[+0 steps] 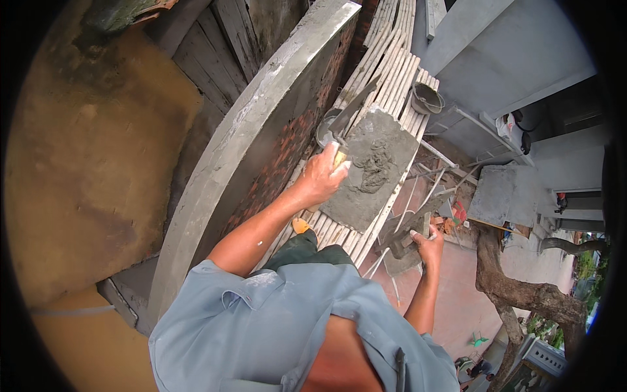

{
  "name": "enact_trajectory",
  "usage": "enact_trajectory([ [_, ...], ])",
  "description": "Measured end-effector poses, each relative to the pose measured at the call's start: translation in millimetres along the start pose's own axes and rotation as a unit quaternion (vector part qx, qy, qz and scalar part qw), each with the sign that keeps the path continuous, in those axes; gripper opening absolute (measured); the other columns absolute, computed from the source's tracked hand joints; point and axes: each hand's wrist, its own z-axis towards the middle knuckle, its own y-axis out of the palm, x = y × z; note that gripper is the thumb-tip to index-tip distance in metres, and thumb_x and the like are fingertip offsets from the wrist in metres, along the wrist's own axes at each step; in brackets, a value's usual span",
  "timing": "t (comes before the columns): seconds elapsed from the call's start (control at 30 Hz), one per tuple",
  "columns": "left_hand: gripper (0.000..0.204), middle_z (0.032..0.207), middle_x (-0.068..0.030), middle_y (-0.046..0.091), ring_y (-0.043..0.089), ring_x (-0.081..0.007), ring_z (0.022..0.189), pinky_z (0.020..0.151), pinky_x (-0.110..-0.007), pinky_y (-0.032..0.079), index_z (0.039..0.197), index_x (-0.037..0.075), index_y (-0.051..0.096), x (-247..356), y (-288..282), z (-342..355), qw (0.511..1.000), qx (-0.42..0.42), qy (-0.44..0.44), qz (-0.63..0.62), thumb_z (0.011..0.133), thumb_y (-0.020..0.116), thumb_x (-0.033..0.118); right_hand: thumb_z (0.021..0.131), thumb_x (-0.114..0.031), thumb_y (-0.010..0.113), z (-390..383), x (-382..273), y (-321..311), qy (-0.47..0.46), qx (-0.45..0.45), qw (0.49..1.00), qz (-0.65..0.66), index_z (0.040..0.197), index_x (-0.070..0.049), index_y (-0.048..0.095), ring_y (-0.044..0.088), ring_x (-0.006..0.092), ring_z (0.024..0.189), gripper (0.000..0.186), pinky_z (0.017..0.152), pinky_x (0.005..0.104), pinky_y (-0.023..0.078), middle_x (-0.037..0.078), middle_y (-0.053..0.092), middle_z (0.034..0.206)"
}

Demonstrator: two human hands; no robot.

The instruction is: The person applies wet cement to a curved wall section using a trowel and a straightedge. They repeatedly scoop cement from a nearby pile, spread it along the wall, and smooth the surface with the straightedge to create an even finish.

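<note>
My left hand (321,175) is closed around the yellowish handle of a trowel (354,106). The trowel's long, pointed blade slants up and away over the near-wall side of a mortar board (353,212). Wet grey mortar (373,168) lies heaped and smeared on that board. Lower on the right, my right hand (429,248) grips a mortar-coated plastering float (406,236) by its handle, out beyond the board's edge. Part of the float blends into the grey things below it, so its full outline is hard to make out.
Bamboo poles (397,60) form a raised platform under the board. A dark bucket (428,98) stands at its right edge; another bucket (324,129) sits behind the trowel. Along the left runs a partly plastered brick wall (225,140). A tree trunk (522,294) rises at right.
</note>
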Motion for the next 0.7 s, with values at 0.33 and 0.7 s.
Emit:
enact_trajectory([
  [0.33, 0.035, 0.09, -0.0262, 0.063, 0.063, -0.0498, 0.089, 0.077, -0.056, 0.049, 0.104, 0.0, 0.049, 0.7, 11.6, -6.0, 0.989, -0.073, -0.018, 0.123, 0.083, 0.069, 0.018, 0.08, 0.002, 0.074, 12.8, -11.3, -32.1, 0.038, 0.045, 0.998, 0.005, 0.113, 0.004, 0.07, 0.069, 0.0162, 0.083, 0.034, 0.078, 0.0306, 0.054, 0.009, 0.074, 0.098],
  [0.7, 0.036, 0.1, -0.026, 0.051, 0.055, -0.048, 0.094, 0.079, -0.055, 0.045, 0.1, -0.004, 0.052, 3.6, -100.6, -70.5, 0.91, 0.208, -0.126, 0.335, 0.079, 0.076, 0.01, 0.069, -0.018, 0.088, 163.6, -70.3, -15.0, -0.1, -0.046, 0.977, -0.181, 0.114, 0.004, 0.072, 0.073, 0.0278, 0.094, 0.052, 0.087, 0.036, 0.054, 0.02, 0.076, 0.106],
])
